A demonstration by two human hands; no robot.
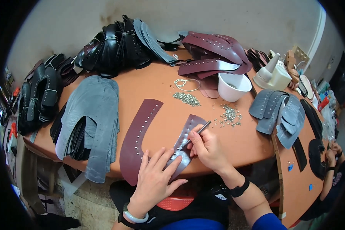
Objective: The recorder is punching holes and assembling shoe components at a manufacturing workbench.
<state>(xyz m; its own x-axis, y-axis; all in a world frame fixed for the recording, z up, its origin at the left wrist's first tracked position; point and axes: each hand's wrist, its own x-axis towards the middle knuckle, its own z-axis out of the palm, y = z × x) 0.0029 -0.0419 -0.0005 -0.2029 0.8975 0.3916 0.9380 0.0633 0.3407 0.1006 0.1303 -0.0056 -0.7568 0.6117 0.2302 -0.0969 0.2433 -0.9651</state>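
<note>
A maroon U-shaped leather piece (pixel 135 140) lies on the orange table, with rows of small metal studs along its two arms. My left hand (pixel 153 182) rests on the lower part of it, fingers spread, pressing it down. In my right hand (pixel 207 148) is a slim, grey, pen-like metal tool (pixel 200 131). Its tip meets the right arm of the leather beside the studs, just beyond my left fingertips. Past the piece lie two loose piles of small metal studs, one in the middle (pixel 186 99) and one farther right (pixel 230 115).
A white tub (pixel 234 94) stands behind the studs, near a loop of pale cord (pixel 186 84). Grey leather pieces (pixel 90 96) are stacked at left, more (pixel 268 103) at right. Black bundles (pixel 115 50) and studded maroon pieces (pixel 214 50) line the wall. Another person's hands (pixel 331 153) work at far right.
</note>
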